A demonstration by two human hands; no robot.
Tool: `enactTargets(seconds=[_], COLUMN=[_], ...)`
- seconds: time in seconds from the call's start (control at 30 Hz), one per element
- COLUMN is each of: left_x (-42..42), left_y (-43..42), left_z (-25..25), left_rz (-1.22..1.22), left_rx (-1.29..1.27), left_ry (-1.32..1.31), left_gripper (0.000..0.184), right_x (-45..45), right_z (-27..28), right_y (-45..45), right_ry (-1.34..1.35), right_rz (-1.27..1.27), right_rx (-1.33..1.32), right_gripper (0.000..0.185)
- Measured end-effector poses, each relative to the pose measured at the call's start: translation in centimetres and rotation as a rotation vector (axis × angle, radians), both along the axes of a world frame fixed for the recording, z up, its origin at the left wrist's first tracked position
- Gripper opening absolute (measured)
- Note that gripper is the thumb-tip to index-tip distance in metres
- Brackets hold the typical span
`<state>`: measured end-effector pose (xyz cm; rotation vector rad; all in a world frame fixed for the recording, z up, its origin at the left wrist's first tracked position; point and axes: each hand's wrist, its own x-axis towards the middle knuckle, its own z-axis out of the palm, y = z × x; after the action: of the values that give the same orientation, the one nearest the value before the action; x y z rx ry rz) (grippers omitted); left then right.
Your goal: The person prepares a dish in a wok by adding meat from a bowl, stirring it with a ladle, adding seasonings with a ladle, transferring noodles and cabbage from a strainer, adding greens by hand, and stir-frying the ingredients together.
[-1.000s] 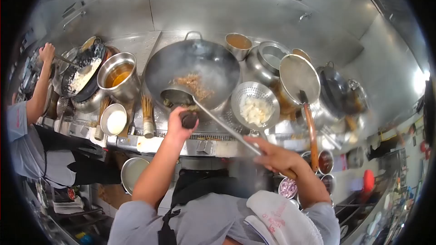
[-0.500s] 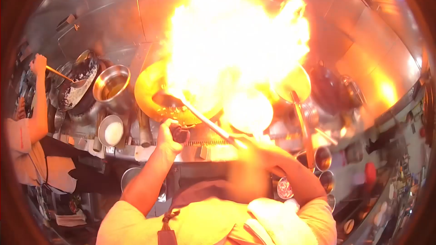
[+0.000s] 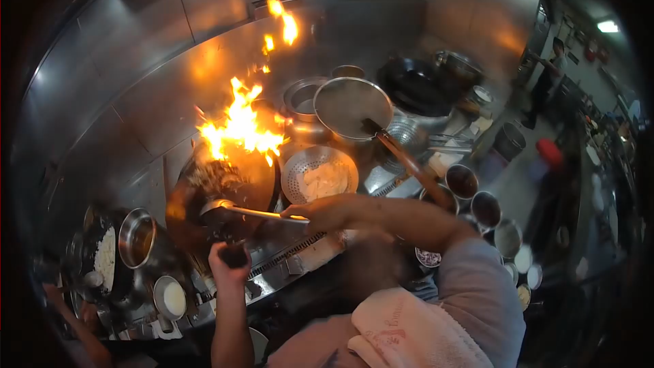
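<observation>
My left hand (image 3: 230, 266) is closed around a wok's handle, with a dark cloth (image 3: 234, 255) in the grip. The wok (image 3: 182, 199) is tilted over the burner, and dark pieces of food (image 3: 212, 176) are blurred above it. Flames (image 3: 242, 133) rise from its far side. In my right hand (image 3: 317, 212) is a long-handled ladle (image 3: 218, 206), its bowl over the near part of the wok. Just beyond that hand, a perforated strainer (image 3: 293, 176) holds pale pieces of food (image 3: 325, 180).
A round mesh skimmer (image 3: 353, 105) with a wooden handle lies across the stove. Behind it are a metal pot (image 3: 300, 99) and a black wok (image 3: 412, 85). Several seasoning containers (image 3: 485, 209) stand at right. A co-worker's arm (image 3: 75, 324) shows at lower left, near a wok of rice (image 3: 105, 259).
The huge flame has shrunk to smaller flames with loose tongues above. The view has turned right and darkened. Food is now tossed up, and the ladle has drawn closer to my left hand.
</observation>
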<state>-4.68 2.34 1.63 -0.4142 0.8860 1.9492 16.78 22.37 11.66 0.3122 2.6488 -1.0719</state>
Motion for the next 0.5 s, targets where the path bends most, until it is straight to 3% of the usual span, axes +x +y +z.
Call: enactTargets(seconds=[0.13,0.17,0.27,0.37,0.4,0.47,0.5], left_x=[-0.2,1.4,4.7,2.8,1.0,-1.0,-2.0], left_y=[1.7,0.5,-0.7,0.8,1.7,3.1,3.4], left_z=[-5.0,-4.5,-2.5,-1.0,-2.1,-3.7,-4.3], left_rz=[0.104,0.049,0.007,0.054,0.071,0.022,-0.039], left_rx=[0.109,0.055,0.209,0.110,0.126,0.180,0.196], left_ry=[0.159,0.103,0.265,0.091,0.041,0.071,0.085], left_gripper=[0.015,0.015,0.016,0.015,0.014,0.013,0.013], right_x=[-4.9,-5.2,-3.0,0.7,1.1,1.3,1.3], right_z=[-3.5,-3.6,-5.4,-6.9,-7.7,-10.4,-12.8], right_y=[0.3,0.7,0.1,-1.9,-2.6,-4.5,-5.1], right_ry=[0.039,0.052,0.380,0.575,0.560,0.269,0.250], right_rz=[-0.152,-0.211,-0.249,-0.304,-0.278,-0.454,-0.399], right_rx=[-0.023,0.037,-0.020,-0.065,-0.078,-0.028,-0.041], right_gripper=[0.062,0.061,0.063,0.068,0.068,0.072,0.072])
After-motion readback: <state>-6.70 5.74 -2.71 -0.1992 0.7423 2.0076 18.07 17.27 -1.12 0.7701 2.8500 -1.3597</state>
